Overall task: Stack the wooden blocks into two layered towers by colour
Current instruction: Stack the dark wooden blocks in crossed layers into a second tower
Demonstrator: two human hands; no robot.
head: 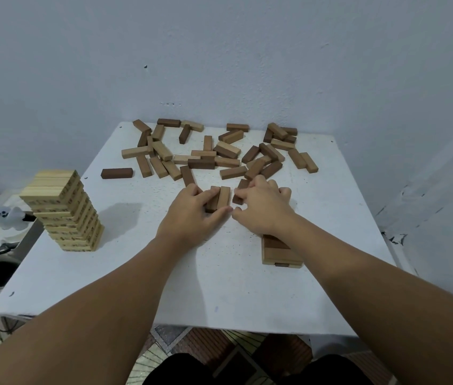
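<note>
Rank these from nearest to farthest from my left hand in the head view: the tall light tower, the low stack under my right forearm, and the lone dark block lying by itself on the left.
From the left hand:
1. Low stack, right of the hand and toward the near edge.
2. Lone dark block, left and farther back.
3. Tall light tower, far left by the table edge.

Dim, flat indoor light w/ a cool blue cast over my white table (219, 273). The pale tower (64, 212) at 9 o'clock throws a soft shadow toward 3 o'clock, so light comes from my left. No glare. Wide-angle lens bows the table edges and stretches my forearms at 5 and 7 o'clock. Pic is soft overall; scattered blocks (214, 151) at 12 o'clock lack fine detail.
</note>
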